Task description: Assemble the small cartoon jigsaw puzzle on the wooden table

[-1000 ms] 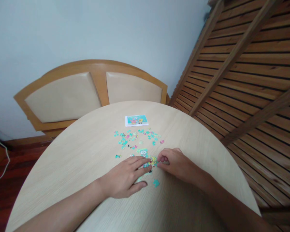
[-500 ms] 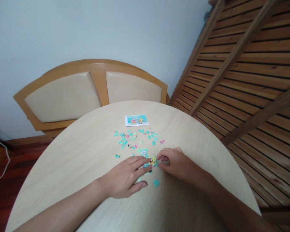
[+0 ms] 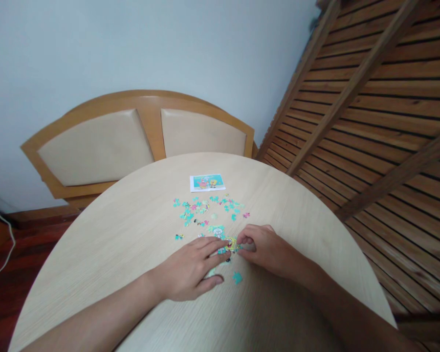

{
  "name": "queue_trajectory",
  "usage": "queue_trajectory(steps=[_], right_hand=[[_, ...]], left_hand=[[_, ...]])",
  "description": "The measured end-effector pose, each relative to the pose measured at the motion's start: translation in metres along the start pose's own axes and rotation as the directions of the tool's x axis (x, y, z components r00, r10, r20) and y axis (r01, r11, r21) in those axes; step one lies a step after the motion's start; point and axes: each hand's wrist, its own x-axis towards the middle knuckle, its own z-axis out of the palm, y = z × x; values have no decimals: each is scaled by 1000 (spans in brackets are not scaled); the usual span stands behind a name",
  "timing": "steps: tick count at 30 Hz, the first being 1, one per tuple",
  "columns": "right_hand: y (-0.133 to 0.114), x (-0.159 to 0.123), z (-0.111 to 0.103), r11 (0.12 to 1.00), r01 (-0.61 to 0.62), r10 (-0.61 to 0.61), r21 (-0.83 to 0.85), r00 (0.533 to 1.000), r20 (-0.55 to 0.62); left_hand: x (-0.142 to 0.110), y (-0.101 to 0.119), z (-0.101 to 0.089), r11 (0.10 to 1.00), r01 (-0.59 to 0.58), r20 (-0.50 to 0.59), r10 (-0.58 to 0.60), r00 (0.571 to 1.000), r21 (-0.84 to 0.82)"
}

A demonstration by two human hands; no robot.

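Observation:
A partly joined jigsaw puzzle [image 3: 218, 231] lies on the table, with a pale cartoon figure and a yellow one showing. My left hand [image 3: 190, 268] rests flat across its left and middle part, fingers stretched and apart, hiding some of it. At the right edge of the joined part, my right hand [image 3: 263, 247] is closed in a pinch on a small teal puzzle piece [image 3: 239, 247], mostly covered by the fingertips. Just below the hands sits a loose teal piece [image 3: 237, 277].
Several loose puzzle pieces [image 3: 187, 214] are scattered beyond my hands. Farther back lies a reference picture card [image 3: 208, 183]. The round wooden table [image 3: 106, 274] has a padded chair back [image 3: 146, 105] behind it and slatted wood [image 3: 344, 122] to the right.
My right fingertips have shifted very slightly at the puzzle's right edge. The left hand keeps its place.

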Motion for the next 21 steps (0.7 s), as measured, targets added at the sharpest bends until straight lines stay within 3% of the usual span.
queue_trajectory(steps=[5, 21], right_hand=[[4, -1, -9, 999, -42, 42, 6, 999, 29], [19, 0, -19, 989, 117, -124, 88, 989, 78]], left_hand=[[-1, -1, 1, 1000, -1, -24, 0, 1000, -29], [-1, 0, 1, 1000, 17, 4, -17, 1000, -27]])
